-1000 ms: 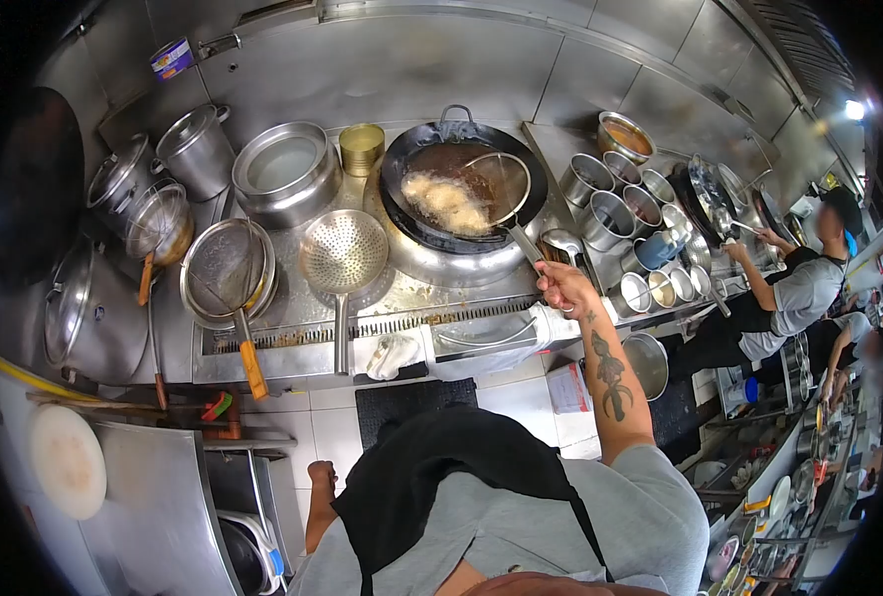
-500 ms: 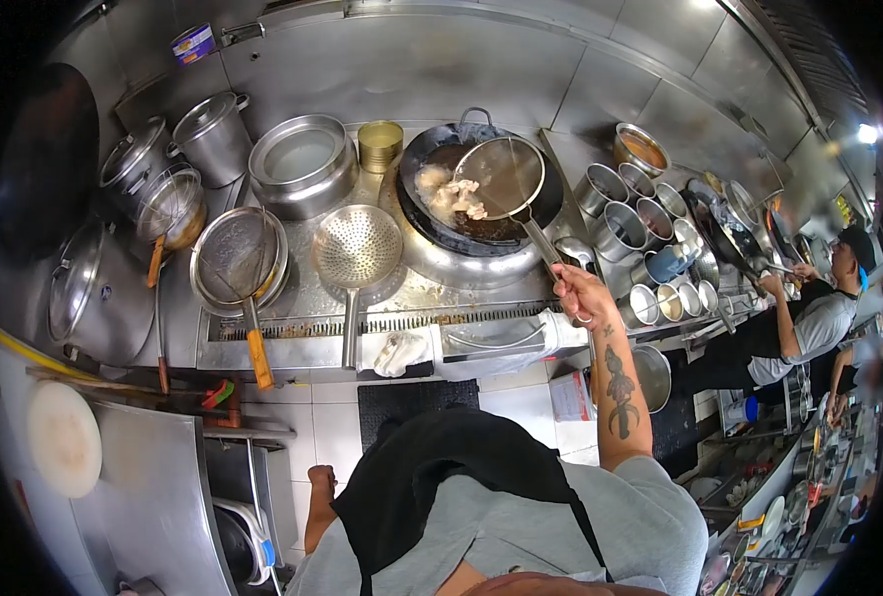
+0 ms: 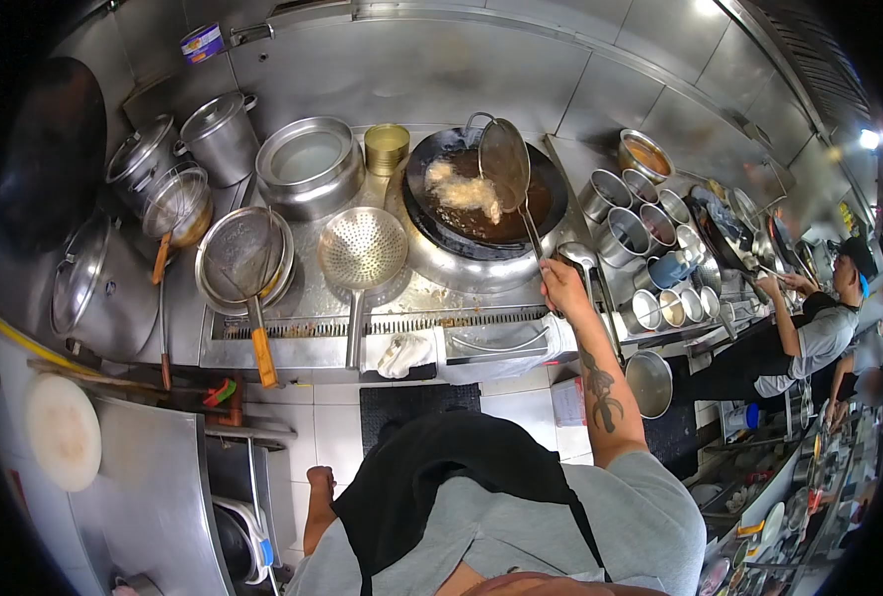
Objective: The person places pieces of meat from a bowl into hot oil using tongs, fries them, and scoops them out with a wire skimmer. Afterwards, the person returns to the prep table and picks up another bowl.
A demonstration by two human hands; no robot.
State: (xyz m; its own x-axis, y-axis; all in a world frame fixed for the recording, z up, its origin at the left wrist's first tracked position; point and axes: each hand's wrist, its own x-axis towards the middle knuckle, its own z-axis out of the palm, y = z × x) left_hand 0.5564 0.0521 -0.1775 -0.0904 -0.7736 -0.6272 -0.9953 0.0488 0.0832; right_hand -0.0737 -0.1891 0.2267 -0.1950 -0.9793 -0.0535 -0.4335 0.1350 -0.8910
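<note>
My right hand (image 3: 563, 290) is wrapped round the handle of a round mesh strainer (image 3: 504, 167). The strainer is tilted on edge over the right side of a black wok (image 3: 551, 211). Dark oil lies in the wok, and pale pieces of food (image 3: 461, 191) float there with foam about them, left of the mesh. Low beside my body hangs my left hand (image 3: 321, 480), its fingers curled and no object visible in it. A ladle (image 3: 578, 256) rests right of the wok, close to my right hand.
Left of the wok are a perforated skimmer (image 3: 364, 243), a large pot (image 3: 306, 179), a tin can (image 3: 387, 149) and a strainer on a bowl (image 3: 245, 260). Metal containers (image 3: 624, 232) crowd the right side. A co-worker (image 3: 814, 323) stands farther right. A white cloth (image 3: 401, 355) hangs at the front edge.
The strainer has turned from nearly flat to steeply tilted, and the food that was at its edge now lies in the oil. My right hand has shifted slightly left.
</note>
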